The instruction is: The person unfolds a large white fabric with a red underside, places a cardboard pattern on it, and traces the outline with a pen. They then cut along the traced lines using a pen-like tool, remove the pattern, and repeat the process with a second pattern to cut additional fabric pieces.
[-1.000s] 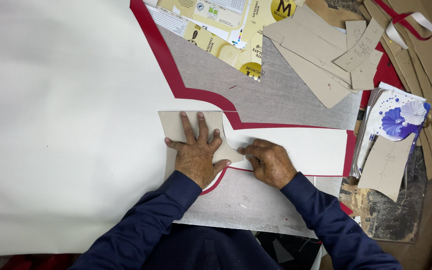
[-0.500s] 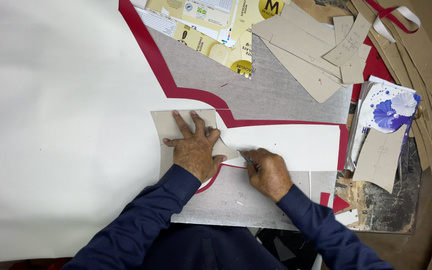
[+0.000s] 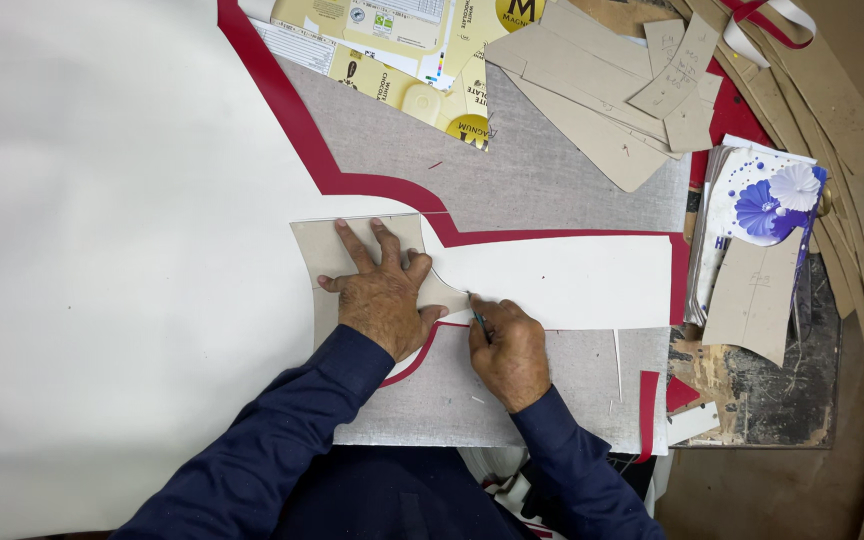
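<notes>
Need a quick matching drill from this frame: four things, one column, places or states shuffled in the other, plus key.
Things:
1. left hand
2. right hand
3. cardboard template
4. flattened yellow carton

Places or states:
A. at the top edge, above the grey board
B. holding a thin tool at the template's edge
C. pressed flat, fingers spread, on the template
D. lying on the white sheet under a hand

Pairs: 1-C, 2-B, 3-D, 4-A
</notes>
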{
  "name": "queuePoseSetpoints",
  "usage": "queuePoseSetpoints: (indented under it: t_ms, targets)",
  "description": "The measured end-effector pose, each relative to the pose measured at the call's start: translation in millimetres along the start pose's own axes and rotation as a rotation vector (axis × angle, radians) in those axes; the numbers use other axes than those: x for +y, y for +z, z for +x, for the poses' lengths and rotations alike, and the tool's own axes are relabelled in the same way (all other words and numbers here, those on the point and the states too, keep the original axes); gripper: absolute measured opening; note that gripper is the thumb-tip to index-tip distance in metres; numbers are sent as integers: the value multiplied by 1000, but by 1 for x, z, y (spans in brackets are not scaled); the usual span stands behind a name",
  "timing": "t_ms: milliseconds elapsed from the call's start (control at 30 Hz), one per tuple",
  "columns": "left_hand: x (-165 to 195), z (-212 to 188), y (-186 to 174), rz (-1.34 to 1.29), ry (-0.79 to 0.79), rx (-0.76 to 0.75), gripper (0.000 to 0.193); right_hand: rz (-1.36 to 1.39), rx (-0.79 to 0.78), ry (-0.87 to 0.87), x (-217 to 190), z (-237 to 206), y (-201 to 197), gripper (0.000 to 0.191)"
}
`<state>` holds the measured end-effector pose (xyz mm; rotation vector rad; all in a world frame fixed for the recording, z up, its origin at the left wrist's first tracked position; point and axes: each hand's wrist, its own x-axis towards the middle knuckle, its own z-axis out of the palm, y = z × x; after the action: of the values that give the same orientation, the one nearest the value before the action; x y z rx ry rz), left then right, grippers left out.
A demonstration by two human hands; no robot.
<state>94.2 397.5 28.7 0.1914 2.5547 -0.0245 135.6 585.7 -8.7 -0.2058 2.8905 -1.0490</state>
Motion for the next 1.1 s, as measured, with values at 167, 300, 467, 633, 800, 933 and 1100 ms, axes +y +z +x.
queuePoseSetpoints:
  t_ms: [167,300,467,633,800,933,1100]
  targets:
    - [1,-1,0,-30,4,-6,87,-113,-50,60,0,-32,-2,36]
    - [-3,-6,-6,-52,28,-9,86,-78,-168,88,2,-49,-31,32]
    - [-16,-14,-5,-96,94,17,75,-147,-362,-96,-18,-17,-60,41]
    - [-50,-6,1,-161,153,94,58,-420,-419,-70,-64,5,-21,78]
    - [-108,34,-18,143,501,87,51,-505,-424,-38,-68,4,-1,85]
    - [-129,56,-32,283,690,115,53,-606,-530,95,-70,8,1,84]
    - [-123,74,-42,417,754,77,48,-74,-452,20,-99,2,5,45]
